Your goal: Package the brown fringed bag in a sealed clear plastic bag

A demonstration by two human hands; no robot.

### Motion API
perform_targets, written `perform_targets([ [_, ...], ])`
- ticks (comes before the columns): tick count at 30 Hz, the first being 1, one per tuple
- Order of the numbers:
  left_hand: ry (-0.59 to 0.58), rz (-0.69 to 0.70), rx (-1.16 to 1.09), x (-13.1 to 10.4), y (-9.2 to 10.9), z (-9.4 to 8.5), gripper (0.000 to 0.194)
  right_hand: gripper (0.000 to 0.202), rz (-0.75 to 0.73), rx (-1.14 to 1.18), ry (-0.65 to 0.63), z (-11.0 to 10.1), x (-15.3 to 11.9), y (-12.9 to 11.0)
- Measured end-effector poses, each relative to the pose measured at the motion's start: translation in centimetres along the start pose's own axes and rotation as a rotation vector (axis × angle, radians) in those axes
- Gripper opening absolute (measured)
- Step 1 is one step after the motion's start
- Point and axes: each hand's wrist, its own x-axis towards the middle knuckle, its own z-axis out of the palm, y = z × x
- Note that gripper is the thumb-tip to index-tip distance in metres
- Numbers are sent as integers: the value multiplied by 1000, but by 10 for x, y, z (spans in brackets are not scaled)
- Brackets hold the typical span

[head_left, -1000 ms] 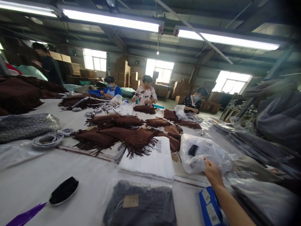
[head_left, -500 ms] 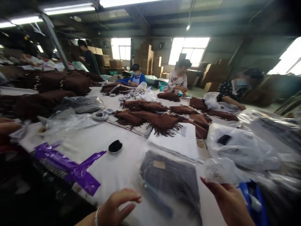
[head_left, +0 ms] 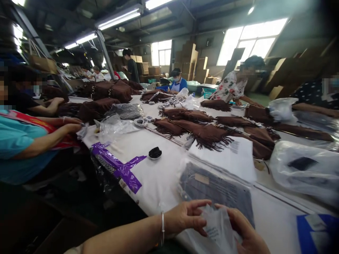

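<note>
A small clear plastic bag (head_left: 215, 227) with faint print on it is held up between my two hands over the table's front edge. My right hand (head_left: 245, 225) grips its right side, the fingers partly behind the film. At its left edge, my left hand (head_left: 188, 217) has thumb and fingers closed on the film, with a bangle at the wrist. Just behind the hands lies a folded dark grey garment (head_left: 219, 190) in clear plastic, bearing a beige label (head_left: 201, 179). Beyond it sits a stack of white printed sheets (head_left: 225, 160).
Brown fringed pieces (head_left: 206, 132) cover the table's middle. A small dish with a black item (head_left: 155, 152) and purple tape (head_left: 120, 167) lie left. A filled plastic bag (head_left: 302, 169) and a blue packet (head_left: 316, 231) lie right. Co-workers sit around; one in a turquoise sleeve (head_left: 18, 141) is left.
My right hand has brought the plastic bag leftward to my left hand, which has moved right to meet it. The view has turned left, showing more of the co-workers there.
</note>
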Motion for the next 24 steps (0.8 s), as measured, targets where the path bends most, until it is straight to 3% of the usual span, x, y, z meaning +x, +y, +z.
perform_targets([
  [3,89,33,-42,-2,-11,-3,76,43,8,17,189,10,-3,11],
  [8,151,176,180,1,-5,0,59,79,327,440,234,28,-6,9],
  [12,143,173,448,3,2,1,55,49,461,444,142,33,-10,20],
  [17,130,58,499,5,2,3,62,37,330,270,135,37,-12,34],
  [20,134,64,579,4,1,9,52,41,387,323,207,39,-14,35],
  [24,72,45,708,-2,-4,17,37,49,538,459,412,36,-19,34],
])
